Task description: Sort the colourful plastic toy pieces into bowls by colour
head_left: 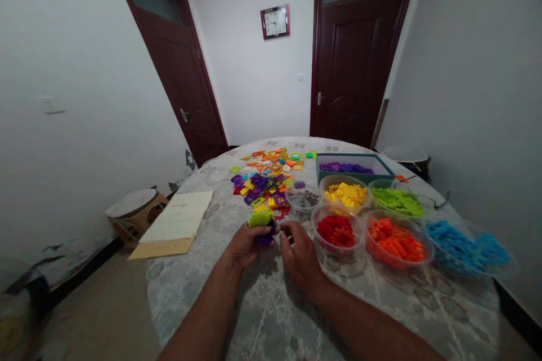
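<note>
My left hand [243, 247] is closed around a small build of plastic building pieces [261, 218], lime green and yellow on top with purple below. Close by on its right, my right hand [300, 249] has its thumb and fingers curled together at the purple part. Whatever sits between those fingertips is too small to make out. Just beyond both hands lies a pile of mixed plastic pieces [266, 186], mostly purple with some yellow, red and green. A clear bowl of grey pieces [304, 201] stands beyond my right hand.
Clear bowls hold red [335, 231], orange [396, 240], yellow [346, 195], green [397, 201] and blue pieces [466, 247]. A dark green box [355, 176] has purple pieces inside. Farther back, orange pieces [271, 158] are scattered. Paper sheets [175, 217] overhang the table's left edge, near a stool [132, 203].
</note>
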### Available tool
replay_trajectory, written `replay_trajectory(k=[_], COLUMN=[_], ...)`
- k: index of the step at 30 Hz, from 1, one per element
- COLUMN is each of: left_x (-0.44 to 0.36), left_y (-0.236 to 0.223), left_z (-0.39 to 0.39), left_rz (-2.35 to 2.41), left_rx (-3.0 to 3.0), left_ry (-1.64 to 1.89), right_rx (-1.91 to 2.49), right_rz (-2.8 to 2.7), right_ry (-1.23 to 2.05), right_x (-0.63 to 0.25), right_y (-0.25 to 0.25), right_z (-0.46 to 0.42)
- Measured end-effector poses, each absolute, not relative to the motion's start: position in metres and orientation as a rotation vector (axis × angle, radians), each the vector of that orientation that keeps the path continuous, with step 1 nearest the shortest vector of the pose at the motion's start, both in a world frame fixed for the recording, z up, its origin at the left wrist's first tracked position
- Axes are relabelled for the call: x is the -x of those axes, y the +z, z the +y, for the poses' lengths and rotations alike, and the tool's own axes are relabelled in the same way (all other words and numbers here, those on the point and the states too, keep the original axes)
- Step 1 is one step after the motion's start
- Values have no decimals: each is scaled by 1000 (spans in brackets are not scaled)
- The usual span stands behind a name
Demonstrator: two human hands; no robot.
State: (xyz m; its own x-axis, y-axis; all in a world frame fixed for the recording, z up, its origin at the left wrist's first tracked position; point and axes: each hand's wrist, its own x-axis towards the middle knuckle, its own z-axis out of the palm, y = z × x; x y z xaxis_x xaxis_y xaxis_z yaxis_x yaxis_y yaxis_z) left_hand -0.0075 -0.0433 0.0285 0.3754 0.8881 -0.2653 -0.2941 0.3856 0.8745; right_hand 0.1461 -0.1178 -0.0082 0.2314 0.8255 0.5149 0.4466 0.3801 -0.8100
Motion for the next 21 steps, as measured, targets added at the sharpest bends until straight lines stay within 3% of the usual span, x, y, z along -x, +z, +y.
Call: replay_trajectory(k=[8, 21], left_x=[2, 9], left_y=[14, 21], left_z=[-59, -55], left_rz=[654, 739], left_rx=[-1058, -836], left_ry=[747, 766], right_rx=[1179, 1390], right_rz=[-1520, -1208], right_ry=[236, 562], right_x=[-148, -152], right_y=[11, 21], right_z=[-129, -124])
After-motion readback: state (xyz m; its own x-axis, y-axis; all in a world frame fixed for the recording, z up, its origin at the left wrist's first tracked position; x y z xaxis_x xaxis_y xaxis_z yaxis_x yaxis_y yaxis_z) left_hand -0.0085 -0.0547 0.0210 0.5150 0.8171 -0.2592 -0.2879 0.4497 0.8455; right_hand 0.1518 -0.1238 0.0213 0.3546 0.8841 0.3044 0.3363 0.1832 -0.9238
